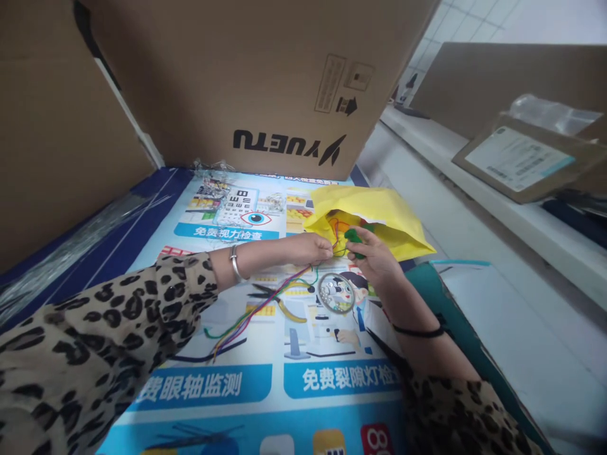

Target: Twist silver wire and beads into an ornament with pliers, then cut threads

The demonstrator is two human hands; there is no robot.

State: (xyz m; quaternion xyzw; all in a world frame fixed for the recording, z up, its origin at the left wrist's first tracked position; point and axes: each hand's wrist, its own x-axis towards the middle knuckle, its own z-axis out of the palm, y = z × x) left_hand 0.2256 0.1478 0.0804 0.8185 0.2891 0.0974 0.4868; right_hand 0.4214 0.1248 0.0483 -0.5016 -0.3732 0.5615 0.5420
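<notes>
My left hand (308,248) is pinched on a bundle of coloured cords (258,308) that trails back toward me across the poster. A silver bangle sits on that wrist. My right hand (374,256) is closed around a green bead-like piece (355,237), close to the left fingertips, with the cords running up to it. Both hands work just in front of an open yellow bag (379,212). A small round clear container (336,292) with little pieces in it lies under my right hand. Yellow-handled scissors (279,300) lie below the cords.
A big printed poster (227,385) with blue panels covers the table. A large cardboard box (265,82) marked YUETU stands at the back, with another cardboard sheet at the left. A flat package (519,158) rests on a white ledge at the right.
</notes>
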